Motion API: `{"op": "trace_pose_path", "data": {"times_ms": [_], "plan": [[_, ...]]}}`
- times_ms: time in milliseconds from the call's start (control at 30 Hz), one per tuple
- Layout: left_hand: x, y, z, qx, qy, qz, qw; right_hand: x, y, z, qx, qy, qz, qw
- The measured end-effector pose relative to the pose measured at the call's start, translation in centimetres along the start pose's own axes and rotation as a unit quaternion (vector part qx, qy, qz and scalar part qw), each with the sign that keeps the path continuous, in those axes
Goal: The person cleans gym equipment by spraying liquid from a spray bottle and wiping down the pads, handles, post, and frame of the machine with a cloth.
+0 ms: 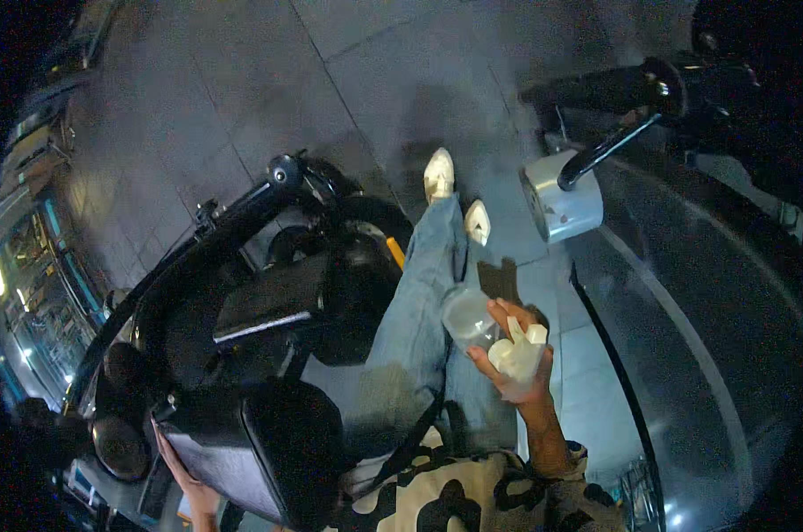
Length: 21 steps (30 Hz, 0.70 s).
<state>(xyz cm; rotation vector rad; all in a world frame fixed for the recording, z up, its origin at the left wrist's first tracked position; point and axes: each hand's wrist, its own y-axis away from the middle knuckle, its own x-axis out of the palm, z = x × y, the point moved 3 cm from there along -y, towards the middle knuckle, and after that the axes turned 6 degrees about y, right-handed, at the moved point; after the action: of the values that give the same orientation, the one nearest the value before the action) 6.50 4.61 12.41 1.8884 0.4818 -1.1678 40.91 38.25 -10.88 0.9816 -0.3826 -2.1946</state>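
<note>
My right hand (518, 352) holds a clear plastic container with pale, cream-coloured pieces (518, 356) in it, fingers curled around its sides. A round translucent lid or cup (469, 316) lies beside my fingertips, over my jeans; whether it joins the container cannot be told. At the lower left, my left hand (187, 479) lies with long, fairly straight fingers along the side of a black padded object (292, 445) with a pale grey face (225, 465). My left thumb is hidden, so its grip is unclear. My legs in blue jeans (411, 292) reach down to white shoes.
Black frame and seat-like parts (275, 292) crowd the left, with a curved black bar (182, 259). Upper right, a white cylinder (564, 196) sits by a black, shiny rod. A thin black curved edge (614, 359) runs down the right. Grey tiles (375, 86) cover the floor.
</note>
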Motion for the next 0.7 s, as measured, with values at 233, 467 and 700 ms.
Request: {"op": "trace_pose_path", "data": {"times_ms": [233,467,700], "plan": [[-0.8,1.3,0.0,-0.072,-0.022,0.04,0.996,0.9,-6.5,5.9,-0.005,-0.016,0.029,0.999],[-0.8,1.3,-0.2,-0.029,-0.086,0.033,0.995,0.6,-9.8,8.2,-0.044,0.001,0.077,0.996],[-0.5,-0.1,-3.7,-0.126,-0.031,0.056,0.99,-2.1,-14.9,10.2,-0.13,0.081,0.062,0.986]]}}
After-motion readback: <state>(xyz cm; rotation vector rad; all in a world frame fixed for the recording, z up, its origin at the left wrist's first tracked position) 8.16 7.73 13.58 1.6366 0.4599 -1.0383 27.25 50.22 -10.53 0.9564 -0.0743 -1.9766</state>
